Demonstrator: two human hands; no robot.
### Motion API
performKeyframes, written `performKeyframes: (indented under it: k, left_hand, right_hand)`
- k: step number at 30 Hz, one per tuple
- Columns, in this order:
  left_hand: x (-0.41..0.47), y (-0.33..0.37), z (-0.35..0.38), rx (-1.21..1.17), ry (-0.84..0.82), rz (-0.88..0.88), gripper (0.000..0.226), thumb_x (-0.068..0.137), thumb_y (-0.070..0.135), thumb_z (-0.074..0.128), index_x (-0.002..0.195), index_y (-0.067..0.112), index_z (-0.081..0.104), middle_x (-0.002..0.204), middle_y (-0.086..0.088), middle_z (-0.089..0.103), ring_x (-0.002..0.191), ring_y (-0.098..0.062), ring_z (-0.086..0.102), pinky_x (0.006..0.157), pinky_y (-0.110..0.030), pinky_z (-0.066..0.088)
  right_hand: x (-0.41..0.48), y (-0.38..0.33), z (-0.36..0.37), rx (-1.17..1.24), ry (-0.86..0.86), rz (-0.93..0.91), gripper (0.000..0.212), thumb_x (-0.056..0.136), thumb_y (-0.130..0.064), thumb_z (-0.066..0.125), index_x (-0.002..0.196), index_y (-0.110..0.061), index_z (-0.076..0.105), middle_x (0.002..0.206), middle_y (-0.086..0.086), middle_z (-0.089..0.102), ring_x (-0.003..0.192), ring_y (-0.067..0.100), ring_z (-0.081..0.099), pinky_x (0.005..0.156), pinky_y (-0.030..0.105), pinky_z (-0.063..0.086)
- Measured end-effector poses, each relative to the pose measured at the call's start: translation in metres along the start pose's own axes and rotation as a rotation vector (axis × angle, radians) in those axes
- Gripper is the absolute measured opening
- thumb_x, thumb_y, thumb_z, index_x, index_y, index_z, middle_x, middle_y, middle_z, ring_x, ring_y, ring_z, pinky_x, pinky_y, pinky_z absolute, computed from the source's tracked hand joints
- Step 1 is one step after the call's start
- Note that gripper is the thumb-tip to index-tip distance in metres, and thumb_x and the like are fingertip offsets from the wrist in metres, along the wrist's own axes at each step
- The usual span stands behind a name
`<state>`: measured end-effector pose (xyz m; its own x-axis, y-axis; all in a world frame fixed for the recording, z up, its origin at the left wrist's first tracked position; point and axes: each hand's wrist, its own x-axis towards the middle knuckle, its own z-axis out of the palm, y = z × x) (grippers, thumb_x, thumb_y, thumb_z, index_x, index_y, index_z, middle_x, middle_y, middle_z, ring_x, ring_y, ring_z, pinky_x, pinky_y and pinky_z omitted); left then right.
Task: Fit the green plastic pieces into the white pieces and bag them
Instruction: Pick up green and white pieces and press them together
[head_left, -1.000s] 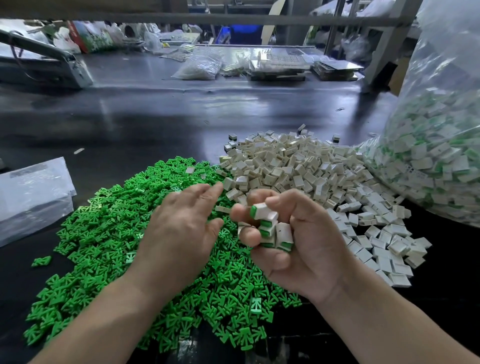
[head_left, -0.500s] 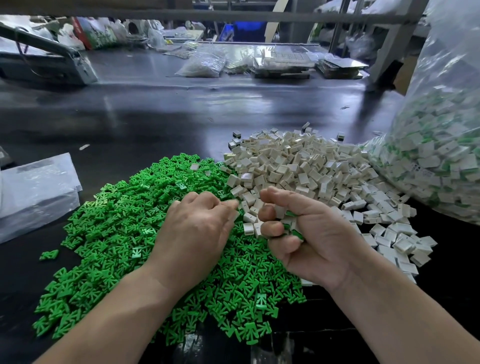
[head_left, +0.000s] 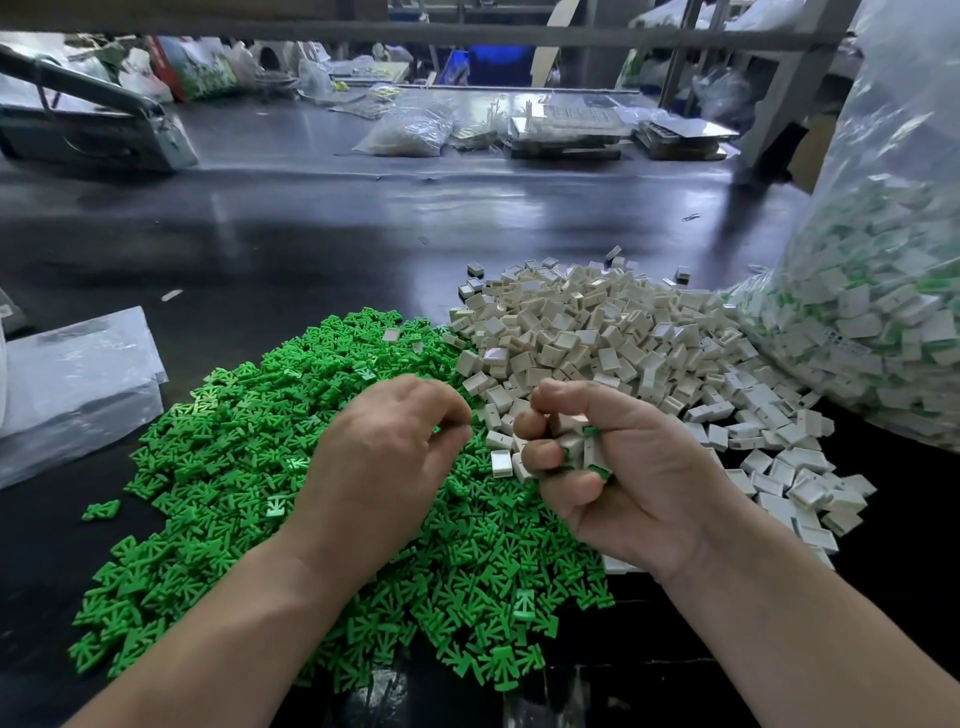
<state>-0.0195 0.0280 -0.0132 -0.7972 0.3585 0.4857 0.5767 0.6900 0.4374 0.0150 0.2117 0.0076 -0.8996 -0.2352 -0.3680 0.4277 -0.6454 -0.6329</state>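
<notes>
Left hand (head_left: 384, 457) has lifted off the green pieces (head_left: 234, 457), fingers curled, whether pinching one unclear; right hand (head_left: 639, 478) clutches several fitted pieces (head_left: 595, 454) over the loose white pieces (head_left: 597, 332): overfull, one may slip back among them.

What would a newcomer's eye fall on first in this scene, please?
First, the bright green pile spreads across the near left of the dark table, butting against a heap of white pieces to its right. At far right bulges a big clear bag stuffed with white-and-green parts. Between the piles, the right hand grips a clutch of fitted pieces beside the curled left hand.
</notes>
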Motion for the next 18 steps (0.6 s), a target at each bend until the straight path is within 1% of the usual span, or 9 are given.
performKeyframes:
  k: [1,2,4,6,8,10,13,16,18]
  left_hand:
    - [0.0,0.001,-0.002,-0.104,0.035,-0.064,0.004,0.087,0.022,0.071,0.089,0.024,0.068,0.082,0.014,0.063,0.078,-0.004,0.058,0.07,-0.023,0.05]
    - [-0.001,0.002,-0.004,-0.225,0.063,-0.139,0.006,0.088,0.023,0.07,0.088,0.028,0.068,0.081,0.013,0.065,0.077,-0.004,0.06,0.067,-0.017,0.05]
    - [-0.003,0.007,-0.007,-0.513,0.082,-0.282,0.008,0.087,0.023,0.071,0.088,0.03,0.069,0.083,0.01,0.07,0.075,-0.006,0.066,0.065,-0.015,0.053]
    - [-0.004,0.014,-0.01,-0.779,0.077,-0.349,0.011,0.084,0.019,0.071,0.09,0.029,0.072,0.085,0.002,0.074,0.075,-0.012,0.07,0.066,-0.014,0.053]
    - [-0.005,0.019,-0.012,-0.924,0.069,-0.354,0.014,0.08,0.017,0.072,0.092,0.024,0.074,0.088,-0.004,0.075,0.079,-0.017,0.072,0.069,-0.015,0.055]
    - [-0.007,0.022,-0.014,-0.959,0.069,-0.32,0.016,0.08,0.012,0.071,0.093,0.022,0.074,0.089,-0.004,0.075,0.081,-0.019,0.073,0.072,-0.017,0.055]
    - [-0.009,0.024,-0.014,-0.89,0.074,-0.235,0.018,0.082,0.005,0.071,0.093,0.02,0.074,0.09,-0.004,0.074,0.085,-0.021,0.072,0.077,-0.024,0.057]
    - [-0.01,0.027,-0.013,-0.845,0.093,-0.146,0.011,0.079,0.005,0.072,0.089,0.012,0.071,0.09,0.0,0.073,0.084,-0.015,0.071,0.075,-0.018,0.054]
    - [-0.01,0.028,-0.014,-0.821,0.095,-0.153,0.01,0.078,0.011,0.074,0.087,0.015,0.07,0.09,0.004,0.073,0.082,-0.013,0.072,0.073,-0.019,0.054]
  right_hand:
    - [0.0,0.0,0.0,0.005,-0.015,0.009,0.022,0.069,-0.018,0.076,0.08,-0.012,0.058,0.076,0.006,0.058,0.051,0.012,0.052,0.031,0.016,0.038]
    - [-0.001,0.001,-0.001,0.012,-0.031,0.017,0.023,0.069,-0.022,0.078,0.076,-0.013,0.058,0.076,0.006,0.058,0.05,0.011,0.052,0.031,0.016,0.038]
    - [-0.002,0.001,-0.001,-0.002,-0.068,0.027,0.025,0.072,-0.028,0.078,0.068,-0.017,0.056,0.075,0.004,0.058,0.048,0.01,0.052,0.03,0.017,0.037]
    - [-0.002,0.003,0.001,-0.07,-0.069,0.035,0.025,0.075,-0.031,0.076,0.07,-0.019,0.054,0.072,0.003,0.058,0.045,0.008,0.05,0.03,0.016,0.034]
    - [-0.002,0.007,0.003,-0.154,-0.053,0.068,0.025,0.075,-0.033,0.073,0.078,-0.018,0.052,0.069,0.002,0.057,0.042,0.007,0.047,0.029,0.016,0.032]
    - [-0.002,0.01,0.006,-0.208,-0.068,0.115,0.023,0.077,-0.035,0.069,0.085,-0.018,0.055,0.067,0.0,0.055,0.041,0.006,0.044,0.029,0.015,0.03]
    - [-0.004,0.011,0.007,-0.243,-0.099,0.136,0.023,0.079,-0.04,0.066,0.084,-0.018,0.062,0.066,-0.001,0.052,0.04,0.005,0.042,0.029,0.015,0.028]
    - [-0.004,0.012,0.008,-0.266,-0.117,0.119,0.023,0.077,-0.041,0.067,0.076,-0.018,0.07,0.066,0.0,0.052,0.04,0.006,0.042,0.03,0.015,0.028]
    - [-0.004,0.012,0.007,-0.262,-0.161,0.116,0.022,0.079,-0.04,0.067,0.074,-0.02,0.073,0.066,0.0,0.051,0.04,0.005,0.042,0.03,0.015,0.029]
